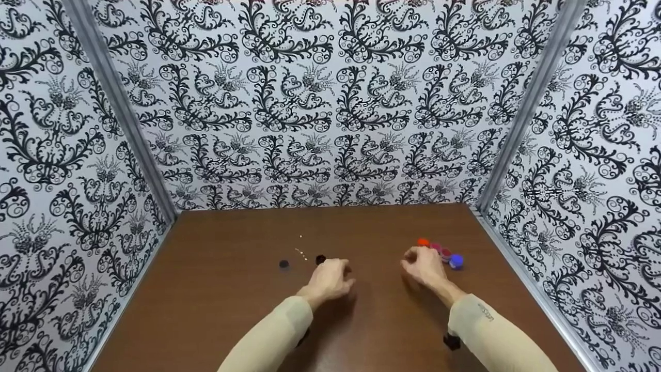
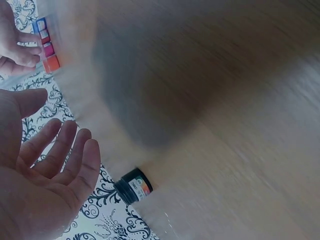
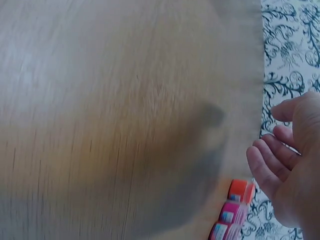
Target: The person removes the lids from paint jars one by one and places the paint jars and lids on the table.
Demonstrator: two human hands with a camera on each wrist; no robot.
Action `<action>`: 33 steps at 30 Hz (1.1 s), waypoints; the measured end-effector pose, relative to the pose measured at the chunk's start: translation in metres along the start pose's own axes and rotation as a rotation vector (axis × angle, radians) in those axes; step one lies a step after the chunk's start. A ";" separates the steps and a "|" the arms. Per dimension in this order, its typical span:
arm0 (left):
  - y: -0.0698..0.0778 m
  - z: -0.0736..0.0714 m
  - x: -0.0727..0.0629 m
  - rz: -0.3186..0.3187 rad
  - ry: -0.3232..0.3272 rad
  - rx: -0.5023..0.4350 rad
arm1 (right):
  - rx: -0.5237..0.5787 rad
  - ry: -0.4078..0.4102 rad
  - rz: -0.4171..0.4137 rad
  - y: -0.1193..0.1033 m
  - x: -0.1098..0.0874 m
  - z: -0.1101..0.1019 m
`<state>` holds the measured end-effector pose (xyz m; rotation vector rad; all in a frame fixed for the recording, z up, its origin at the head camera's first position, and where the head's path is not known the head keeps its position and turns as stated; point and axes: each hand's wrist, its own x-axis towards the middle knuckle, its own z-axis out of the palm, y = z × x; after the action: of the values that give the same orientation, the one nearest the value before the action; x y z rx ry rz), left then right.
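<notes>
My left hand (image 1: 329, 279) hovers over the middle of the table with its fingers relaxed and holds nothing. Just beyond its knuckles stands a small black paint jar (image 1: 320, 259); the left wrist view shows a label on a black jar (image 2: 134, 186). On the right, my right hand (image 1: 426, 266) is above the table, its fingers loosely bent around nothing. Beside it stands a slanting row of small paint jars: an orange jar (image 1: 423, 242), a pink jar (image 3: 233, 212), a red jar (image 1: 446, 253) and a blue jar (image 1: 456, 261). The hand partly hides this row in the head view.
A small dark round lid or jar (image 1: 284, 264) lies left of the black jar. Bright specks (image 1: 302, 254) show on the brown table (image 1: 222, 310) nearby. Patterned walls (image 1: 320, 103) close in the table at the back and both sides.
</notes>
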<state>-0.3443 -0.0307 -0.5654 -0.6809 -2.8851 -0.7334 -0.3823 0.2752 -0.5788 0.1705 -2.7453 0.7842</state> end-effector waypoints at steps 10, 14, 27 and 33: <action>0.011 0.006 0.002 -0.001 -0.027 0.010 | -0.008 0.097 0.051 0.023 -0.002 -0.020; 0.014 0.010 0.005 0.008 -0.037 0.010 | -0.014 0.140 0.086 0.032 -0.003 -0.027; 0.022 0.014 0.010 0.038 -0.018 0.036 | 0.011 0.186 0.181 0.058 -0.014 -0.044; 0.024 0.013 0.009 0.036 -0.021 0.025 | 0.019 0.206 0.255 0.072 -0.022 -0.051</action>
<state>-0.3415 -0.0022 -0.5648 -0.7391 -2.8876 -0.6882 -0.3628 0.3642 -0.5796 -0.2487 -2.5933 0.8398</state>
